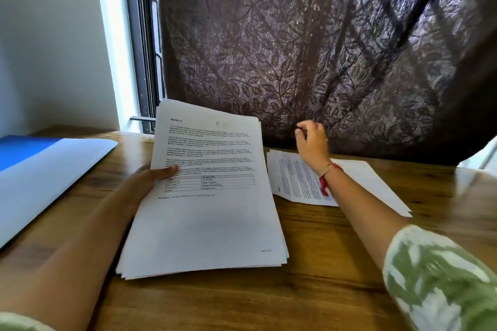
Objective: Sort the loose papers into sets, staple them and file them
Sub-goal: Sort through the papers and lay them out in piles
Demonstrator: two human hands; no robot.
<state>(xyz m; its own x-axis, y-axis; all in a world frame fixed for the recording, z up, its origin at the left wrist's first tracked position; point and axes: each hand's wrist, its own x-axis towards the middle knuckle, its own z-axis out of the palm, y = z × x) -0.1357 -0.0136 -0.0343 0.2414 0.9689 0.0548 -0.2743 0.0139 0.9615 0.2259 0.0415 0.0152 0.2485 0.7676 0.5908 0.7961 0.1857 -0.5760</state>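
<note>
Wooden table (309, 298) before a leaf-patterned curtain (322, 48): the left hand (150, 177) grips the stack of loose papers (209, 223), centre frame, by its left edge, thumb on top; the right hand (312, 140), loosely curled and apparently empty, hovers above separated pages (376, 183) at right. Gripped on one side only, the fanned stack may slide apart and mix sets.

Warm wood-grain counter (322, 263) up front, dark brown leaf-patterned curtain (309, 48) hanging right behind it, daylight slipping in past the dark window frame (139, 35) at left, beside a plain white wall (48, 35).
</note>
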